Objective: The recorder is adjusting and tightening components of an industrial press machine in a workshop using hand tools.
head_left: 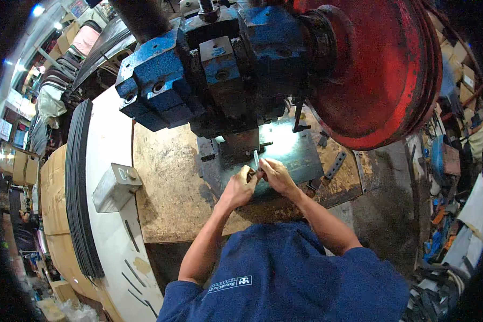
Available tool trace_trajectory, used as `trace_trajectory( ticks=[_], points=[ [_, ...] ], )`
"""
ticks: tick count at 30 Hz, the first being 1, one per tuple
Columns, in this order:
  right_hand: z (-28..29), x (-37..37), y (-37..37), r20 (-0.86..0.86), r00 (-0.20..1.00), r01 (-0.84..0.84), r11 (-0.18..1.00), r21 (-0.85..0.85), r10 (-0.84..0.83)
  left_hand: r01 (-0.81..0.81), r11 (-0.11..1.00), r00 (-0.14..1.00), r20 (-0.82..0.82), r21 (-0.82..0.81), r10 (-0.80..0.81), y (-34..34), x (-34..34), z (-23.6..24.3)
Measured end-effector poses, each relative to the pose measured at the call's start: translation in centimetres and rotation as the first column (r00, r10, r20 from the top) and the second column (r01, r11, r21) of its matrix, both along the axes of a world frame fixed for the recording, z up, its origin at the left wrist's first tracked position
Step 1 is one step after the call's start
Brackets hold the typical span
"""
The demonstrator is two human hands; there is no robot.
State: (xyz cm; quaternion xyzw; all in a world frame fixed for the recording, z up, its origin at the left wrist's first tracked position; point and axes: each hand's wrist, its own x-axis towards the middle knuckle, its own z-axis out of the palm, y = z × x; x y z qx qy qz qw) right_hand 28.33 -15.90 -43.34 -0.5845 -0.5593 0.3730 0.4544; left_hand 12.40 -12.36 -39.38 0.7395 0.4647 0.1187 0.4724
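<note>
Both my hands meet in front of the blue press point(220, 70), over its lit metal bed plate point(300, 155). A thin, pale, narrow strip point(256, 159) stands up from between my fingertips, close to the dark block point(240, 145) under the press head. My left hand point(240, 189) is closed, its thumb and fingers pinched at the strip's lower end. My right hand point(276, 176) is closed too, fingertips pressed against the strip from the other side. The strip's lower part is hidden by my fingers.
A large red flywheel point(370, 70) hangs at the upper right. On the worn wooden table point(166, 182) rests a bar with holes point(335, 165). To the left, a white board point(110, 231) carries a grey metal box point(115, 188), several thin dark strips and a stack of long black strips point(80, 198).
</note>
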Motion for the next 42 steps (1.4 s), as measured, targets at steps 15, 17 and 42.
trace_trajectory(
  ticks=[15,17,42],
  points=[
    [1.4,0.1,0.7,0.013,0.997,-0.076,0.981,-0.181,0.079,-0.224,0.974,0.972,0.082,0.022,0.222,-1.8,1.4,-1.3],
    [-0.7,0.1,1.6,0.246,0.964,-0.084,0.994,-0.073,0.099,-0.201,0.976,0.968,0.169,0.083,0.185,-1.7,1.5,-1.2],
    [-1.5,0.1,2.4,0.461,0.868,-0.222,0.974,0.031,0.183,-0.312,0.950,0.883,0.370,0.005,0.288,-2.4,2.2,-3.8]
  ],
)
